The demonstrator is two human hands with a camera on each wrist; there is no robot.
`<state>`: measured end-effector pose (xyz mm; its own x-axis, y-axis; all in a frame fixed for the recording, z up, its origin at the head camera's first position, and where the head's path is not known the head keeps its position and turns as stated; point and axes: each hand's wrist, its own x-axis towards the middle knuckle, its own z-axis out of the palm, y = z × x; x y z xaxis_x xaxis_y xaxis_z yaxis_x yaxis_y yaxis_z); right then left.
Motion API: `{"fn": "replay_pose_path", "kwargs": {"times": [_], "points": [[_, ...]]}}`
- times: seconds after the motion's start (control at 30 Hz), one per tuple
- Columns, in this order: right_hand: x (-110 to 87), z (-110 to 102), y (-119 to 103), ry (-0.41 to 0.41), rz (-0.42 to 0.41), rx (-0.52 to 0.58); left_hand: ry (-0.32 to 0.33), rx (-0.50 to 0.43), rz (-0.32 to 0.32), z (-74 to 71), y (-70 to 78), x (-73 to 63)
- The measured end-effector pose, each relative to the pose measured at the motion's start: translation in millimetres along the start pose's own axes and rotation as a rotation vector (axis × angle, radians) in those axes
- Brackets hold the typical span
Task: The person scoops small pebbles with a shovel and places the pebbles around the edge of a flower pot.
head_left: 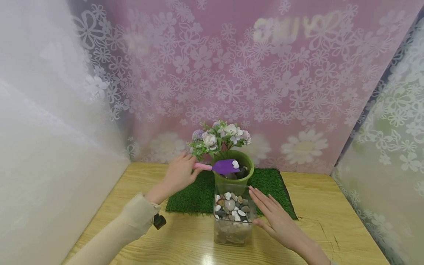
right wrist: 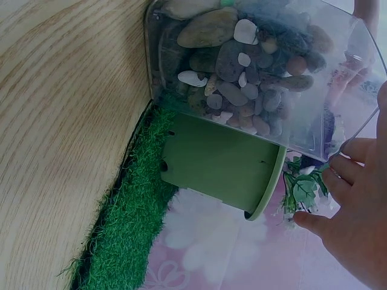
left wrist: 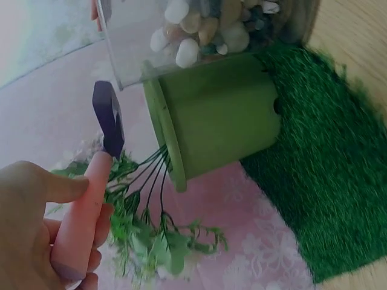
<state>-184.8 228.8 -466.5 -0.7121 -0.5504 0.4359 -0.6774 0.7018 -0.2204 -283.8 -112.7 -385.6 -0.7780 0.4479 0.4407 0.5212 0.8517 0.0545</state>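
Observation:
My left hand point(head_left: 179, 171) grips the pink handle of a small trowel point(head_left: 222, 167) with a purple blade. White pebbles point(head_left: 235, 164) lie near the blade's tip, above the mouth of a green flowerpot point(left wrist: 217, 115). Dark stones point(head_left: 243, 172) show inside the pot, and a bunch of white and lilac flowers point(head_left: 210, 141) rises at its back left. In front of the pot stands a clear square container point(head_left: 243, 189), partly filled with mixed pebbles point(head_left: 229, 205). Fingers straight, my right hand point(head_left: 276, 221) touches the container's right rim.
Under the pot lies a green artificial-grass mat point(head_left: 269, 184) on the wooden table point(head_left: 314, 198). A pink floral curtain point(head_left: 212, 81) hangs behind, and pale sheets point(head_left: 59, 140) close in both sides. A black strap piece point(head_left: 159, 221) hangs at my left wrist.

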Motion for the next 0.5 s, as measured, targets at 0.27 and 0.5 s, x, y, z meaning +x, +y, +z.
{"fn": "replay_pose_path", "kwargs": {"times": [0.27,0.5], "points": [[-0.3,0,-1,-0.011,0.014,0.019,0.012,0.132,-0.043,11.9,26.5,26.3],[-0.7,0,1,-0.027,0.032,0.027,-0.024,0.246,-0.043,21.9,45.0,46.8]]}}
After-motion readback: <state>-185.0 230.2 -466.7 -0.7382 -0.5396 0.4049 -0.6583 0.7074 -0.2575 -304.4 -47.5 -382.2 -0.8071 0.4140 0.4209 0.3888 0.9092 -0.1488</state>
